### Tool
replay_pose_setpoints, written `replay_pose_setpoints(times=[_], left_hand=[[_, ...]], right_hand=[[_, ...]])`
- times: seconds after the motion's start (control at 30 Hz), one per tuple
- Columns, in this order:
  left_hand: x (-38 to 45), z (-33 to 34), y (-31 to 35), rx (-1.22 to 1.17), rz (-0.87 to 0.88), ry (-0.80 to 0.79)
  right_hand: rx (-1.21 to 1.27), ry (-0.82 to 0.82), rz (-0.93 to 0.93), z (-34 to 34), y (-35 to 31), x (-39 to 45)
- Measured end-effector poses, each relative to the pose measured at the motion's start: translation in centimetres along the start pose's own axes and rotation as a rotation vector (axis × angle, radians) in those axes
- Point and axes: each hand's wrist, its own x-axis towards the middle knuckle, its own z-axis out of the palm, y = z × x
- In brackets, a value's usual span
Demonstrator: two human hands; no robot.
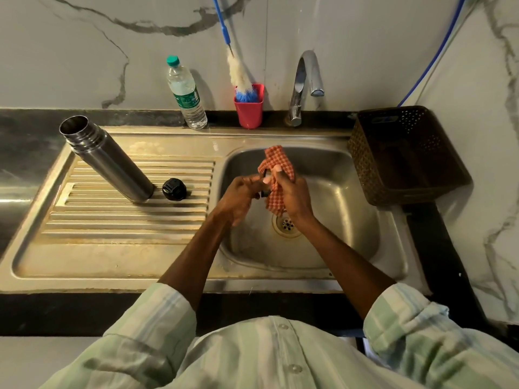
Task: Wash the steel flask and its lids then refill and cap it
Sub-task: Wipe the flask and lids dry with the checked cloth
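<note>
The open steel flask stands on the ribbed drainboard, with a black inner lid just beside its base. Over the sink basin, the left hand grips a dark lid, mostly hidden, while the right hand grips a checked orange cloth against it.

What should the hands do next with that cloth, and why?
Probably keep rubbing the small black lid with the cloth. Both the left hand and right hand hold them over the sink, while the flask stands open, uncapped.
</note>
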Motion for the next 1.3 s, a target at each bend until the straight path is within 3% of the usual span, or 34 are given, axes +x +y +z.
replay_pose_setpoints(times=[0.13, 0.23, 0.33, 0.47, 0.6, 0.73, 0.83, 0.93, 1.07, 1.17, 1.23, 1.3], left_hand=[[-0.2, 0.2, -1.2, 0.414, 0.232, 0.000], [0.3, -0.3, -2.4, 0.930, 0.504, 0.033], [0.9, -0.7, -3.2, 1.092, 0.494, 0.115], [0.7, 0.0, -1.9, 0.896, 0.412, 0.167], [0.6, -0.1, -1.5, 0.649, 0.210, -0.004], [0.0, -0.9, -1.7, 0.073, 0.085, 0.009], [0.2, -1.1, -2.3, -0.154, 0.042, 0.055], [-0.1, -0.3, -2.1, -0.062, 0.115, 0.119], [0.1, 0.4, -2.6, 0.248, 0.237, 0.250], [0.2, 0.4, -3.0, 0.445, 0.257, 0.276], [-0.1, 0.6, -3.2, 0.438, 0.236, 0.211], [-0.4, 1.0, -2.7, 0.379, 0.223, 0.117]], right_hand=[[0.466, -0.226, 0.487, -1.2, -1.5, 1.3], [0.524, -0.184, 0.576, -1.9, -1.9, 1.6], [0.480, -0.052, 0.544, -1.0, -1.8, 1.0], [0.368, -0.006, 0.369, 0.1, -0.7, -0.6], [0.101, 0.050, 0.171, 0.4, -0.8, -0.9], [0.349, -0.188, 0.381, -1.2, -1.8, 0.8], [0.642, -0.324, 0.517, -1.6, -1.9, 1.4], [0.816, -0.245, 0.532, -0.4, -0.8, 1.0], [0.888, -0.085, 0.440, 0.9, -0.1, -0.1], [0.532, 0.010, 0.333, 1.3, -0.8, -0.9], [0.196, 0.029, 0.233, 1.2, -1.6, -1.1], [0.019, 0.010, 0.178, 0.9, -2.3, -0.7]])
